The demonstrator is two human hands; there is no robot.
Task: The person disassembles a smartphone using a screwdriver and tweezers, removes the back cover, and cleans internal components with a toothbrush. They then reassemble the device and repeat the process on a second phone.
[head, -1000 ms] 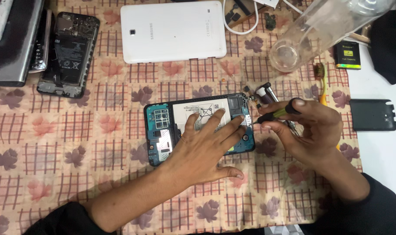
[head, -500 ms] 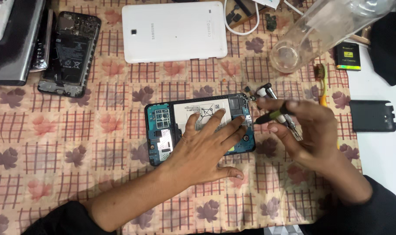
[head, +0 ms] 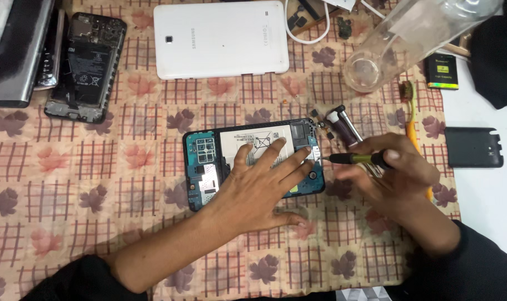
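Head view, looking straight down. Opened tablet [head: 253,161], back cover off, lies near the middle of the surface, its blue frame, circuit boards and pale battery exposed.

Left hand [head: 259,187]: fingers spread, palm flat on the battery and lower frame, pressing down. Likely bracing the tablet so it does not slide under the tool.

Right hand [head: 395,173]: fingers pinched together round a small screwdriver [head: 356,159] with a dark and yellow handle. Tool held nearly level, tip touching or just off the tablet's right edge by a small metal slot; exact contact too fine to tell.

Just beyond the tip: loose small parts and a dark cylindrical tool piece [head: 345,125], kept close to the work. A yellow-handled brush [head: 412,120] lies partly under the right hand.

Farther out: white tablet back cover [head: 220,39] above; clear plastic bottle [head: 415,39] on its side at upper right; small battery pack [head: 442,71] beside it; black phone cover [head: 472,147] on the bare white edge at right. Upper left: a second opened phone [head: 86,67], beside a dark laptop-like device [head: 16,53].

Surface [head: 97,167] wears a peach cloth with brown checks and leaf prints. Nothing of the room shows beyond it.
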